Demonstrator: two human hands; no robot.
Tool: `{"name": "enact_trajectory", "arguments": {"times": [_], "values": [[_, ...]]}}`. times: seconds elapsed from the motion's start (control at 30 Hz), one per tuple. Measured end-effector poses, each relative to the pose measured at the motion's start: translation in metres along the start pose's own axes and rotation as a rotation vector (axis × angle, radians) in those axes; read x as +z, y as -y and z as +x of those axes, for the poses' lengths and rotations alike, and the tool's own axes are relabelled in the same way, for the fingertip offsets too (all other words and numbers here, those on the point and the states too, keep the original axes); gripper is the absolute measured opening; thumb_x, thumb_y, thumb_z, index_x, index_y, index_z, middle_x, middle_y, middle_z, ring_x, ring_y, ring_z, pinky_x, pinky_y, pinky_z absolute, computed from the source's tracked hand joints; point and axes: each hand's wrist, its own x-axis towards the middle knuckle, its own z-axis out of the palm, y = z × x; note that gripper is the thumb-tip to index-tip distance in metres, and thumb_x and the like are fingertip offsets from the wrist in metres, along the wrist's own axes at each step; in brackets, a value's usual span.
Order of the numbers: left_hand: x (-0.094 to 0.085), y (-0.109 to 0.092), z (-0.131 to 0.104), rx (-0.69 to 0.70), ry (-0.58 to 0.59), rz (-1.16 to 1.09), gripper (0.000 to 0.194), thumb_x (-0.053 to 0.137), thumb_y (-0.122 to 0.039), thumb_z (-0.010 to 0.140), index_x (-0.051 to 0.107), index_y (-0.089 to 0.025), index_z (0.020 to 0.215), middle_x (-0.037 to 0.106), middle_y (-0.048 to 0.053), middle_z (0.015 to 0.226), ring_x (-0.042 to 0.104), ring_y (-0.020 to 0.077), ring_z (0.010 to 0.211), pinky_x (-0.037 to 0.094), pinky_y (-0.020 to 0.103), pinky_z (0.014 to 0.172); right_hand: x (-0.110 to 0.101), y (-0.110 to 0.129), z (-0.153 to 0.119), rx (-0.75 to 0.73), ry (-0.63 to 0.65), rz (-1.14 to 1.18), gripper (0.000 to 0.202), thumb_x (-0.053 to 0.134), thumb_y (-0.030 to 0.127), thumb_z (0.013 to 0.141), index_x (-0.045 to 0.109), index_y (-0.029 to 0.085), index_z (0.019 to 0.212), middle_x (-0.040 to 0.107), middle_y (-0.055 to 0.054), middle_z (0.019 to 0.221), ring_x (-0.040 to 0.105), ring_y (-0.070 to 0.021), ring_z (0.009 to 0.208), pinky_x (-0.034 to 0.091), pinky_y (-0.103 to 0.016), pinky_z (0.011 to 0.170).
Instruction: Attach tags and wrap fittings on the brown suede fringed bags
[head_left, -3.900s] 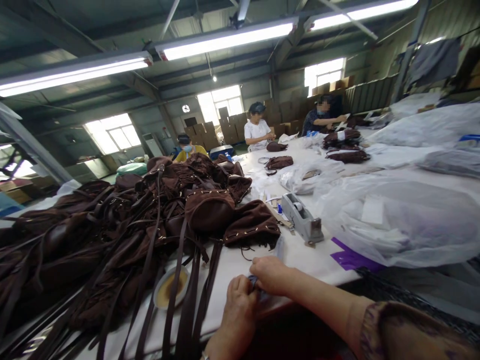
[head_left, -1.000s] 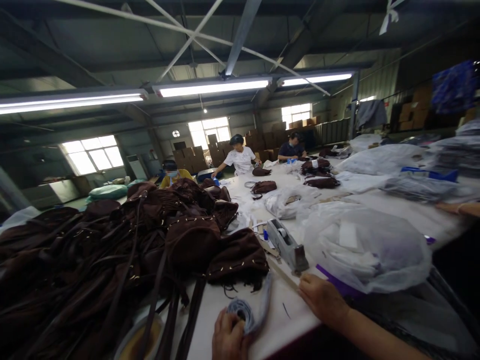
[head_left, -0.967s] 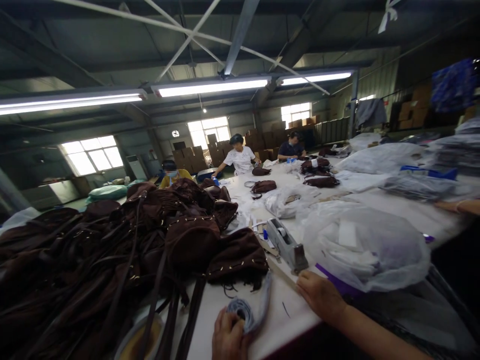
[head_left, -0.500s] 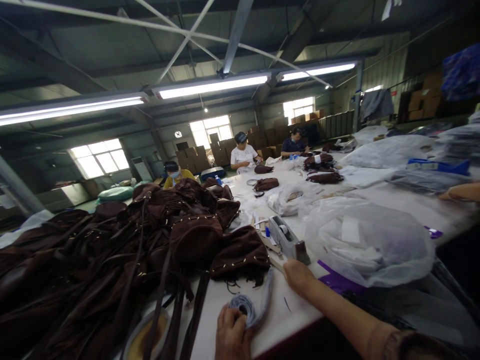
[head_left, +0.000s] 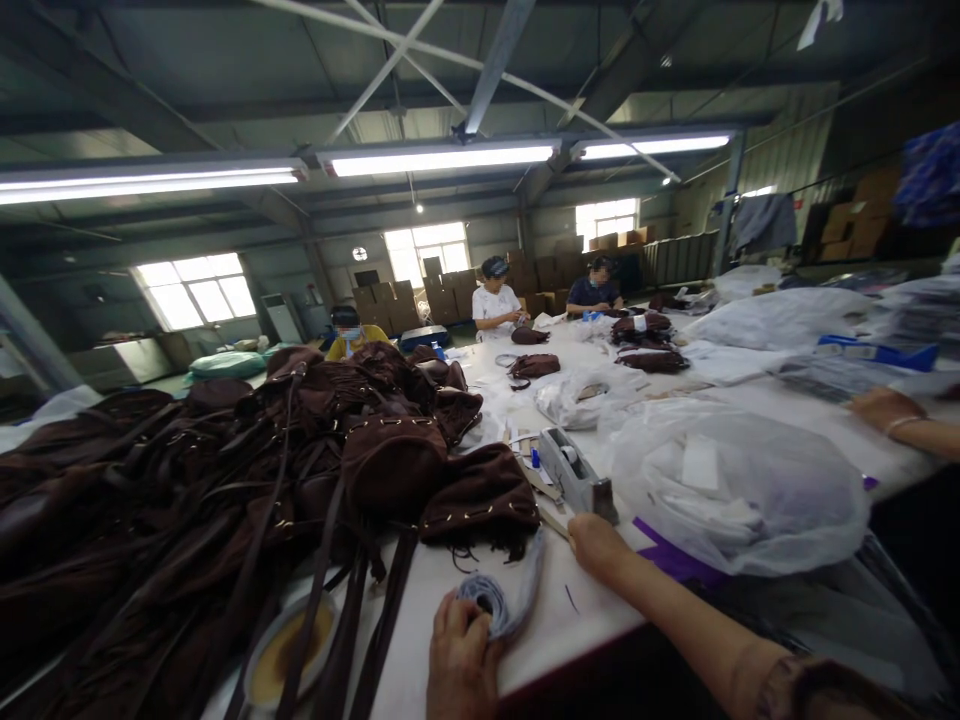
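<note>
At the front of the table my left hand is closed on a coiled roll of grey-blue strip. The strip's loose end runs up and to the right towards a brown drawstring bag. My right hand reaches across the table edge, fingers closed on the near end of a flat pale strip. Just beyond that hand stands a grey tape dispenser. A big heap of dark brown bags with long straps lies to the left of both hands.
A clear plastic bag with white pieces bulges right of my right arm, beside purple sheeting. A bowl of brownish stuff sits under the straps. Another person's hand is at the right. Several people work at the far side.
The view has shifted slightly. Both my hands keep their places on the roll and the strip. The other person's hand at the right has come further in over the table.
</note>
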Motion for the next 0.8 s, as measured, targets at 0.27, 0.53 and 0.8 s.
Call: {"name": "enact_trajectory", "arguments": {"times": [0.27, 0.53, 0.8], "values": [[-0.005, 0.001, 0.0, 0.025, 0.048, 0.035, 0.016, 0.058, -0.011, 0.08, 0.066, -0.023, 0.088, 0.064, 0.009, 0.097, 0.062, 0.0314, 0.108, 0.058, 0.048, 0.093, 0.005, 0.015, -0.011, -0.029, -0.029, -0.145, 0.028, 0.045, 0.008, 0.088, 0.071, 0.016, 0.091, 0.072, -0.018, 0.098, 0.068, -0.0304, 0.095, 0.052, -0.04, 0.083], [-0.003, 0.003, -0.001, 0.002, 0.03, -0.003, 0.017, 0.057, -0.011, 0.08, 0.066, -0.022, 0.089, 0.061, 0.009, 0.098, 0.06, 0.0315, 0.11, 0.058, 0.049, 0.093, -0.002, 0.01, -0.013, -0.015, -0.075, -0.232, 0.037, 0.034, -0.001, 0.089, 0.068, 0.011, 0.096, 0.071, -0.019, 0.099, 0.069, -0.0293, 0.094, 0.052, -0.037, 0.082], [0.001, 0.001, -0.005, -0.065, 0.034, -0.035, 0.02, 0.059, -0.008, 0.077, 0.066, -0.023, 0.088, 0.061, 0.009, 0.099, 0.058, 0.0337, 0.115, 0.055, 0.052, 0.097, -0.003, 0.01, -0.011, -0.03, -0.071, -0.229, 0.043, 0.031, -0.006, 0.087, 0.069, 0.015, 0.094, 0.073, -0.015, 0.096, 0.071, -0.0245, 0.09, 0.05, -0.032, 0.079]]}}
